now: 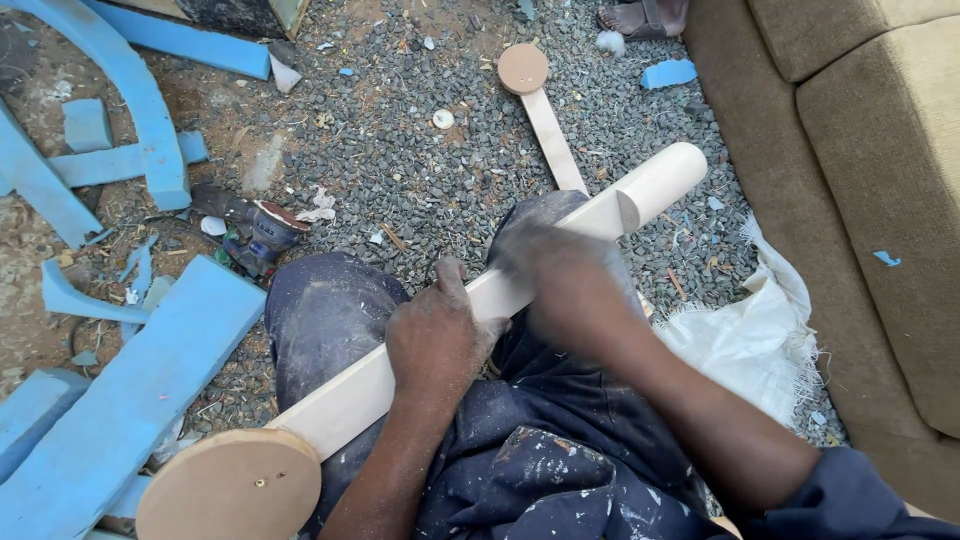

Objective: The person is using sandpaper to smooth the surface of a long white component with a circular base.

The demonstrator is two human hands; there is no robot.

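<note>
A long pale wooden piece [640, 190] lies across my lap, with a round disc [230, 488] at its near end and a rounded cylinder end at the far right. My left hand [435, 335] grips the flat middle of the piece. My right hand [560, 275] is blurred, pressed on the wood further up; what it holds, if anything, is hidden. My dark, dust-stained trousers [330, 310] are under the piece.
A second wooden piece with a disc end [524, 70] lies on the gravel ahead. A power sander [258, 232] rests at the left among blue painted wood parts [140, 390]. A tan sofa [880, 200] stands at right, a white sack [750, 340] beside it. Another person's sandalled foot [640, 18] is at the top.
</note>
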